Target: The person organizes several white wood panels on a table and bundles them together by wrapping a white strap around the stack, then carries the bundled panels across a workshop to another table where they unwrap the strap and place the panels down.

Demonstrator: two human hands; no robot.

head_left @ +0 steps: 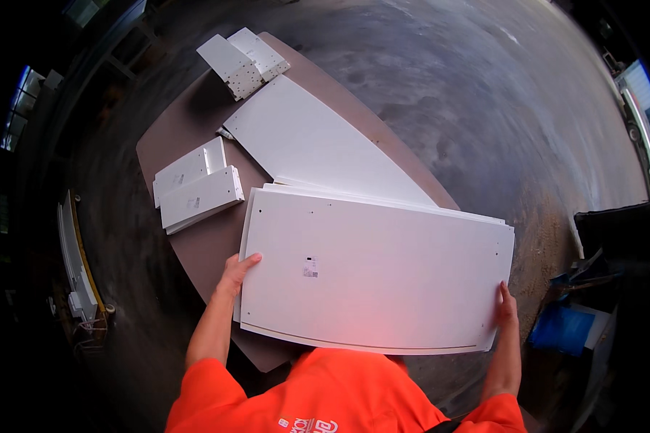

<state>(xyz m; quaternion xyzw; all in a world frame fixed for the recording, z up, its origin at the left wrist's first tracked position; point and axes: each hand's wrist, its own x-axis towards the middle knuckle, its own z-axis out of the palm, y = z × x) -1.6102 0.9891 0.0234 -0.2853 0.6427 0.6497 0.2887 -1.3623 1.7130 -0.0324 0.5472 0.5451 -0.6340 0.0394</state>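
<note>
Panels (pixel 198 189) lie beside the board (pixel 375 270) both hands grip.

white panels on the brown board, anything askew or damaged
No damage shows. The top panel, held at both ends by the left hand and right hand, sits slightly offset from the stack beneath, whose edges peek out at left and top.

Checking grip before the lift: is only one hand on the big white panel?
No, the left hand and right hand each grip an end of the white panel.

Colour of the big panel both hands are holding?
White panel, small sticker near its left; head view.
</note>
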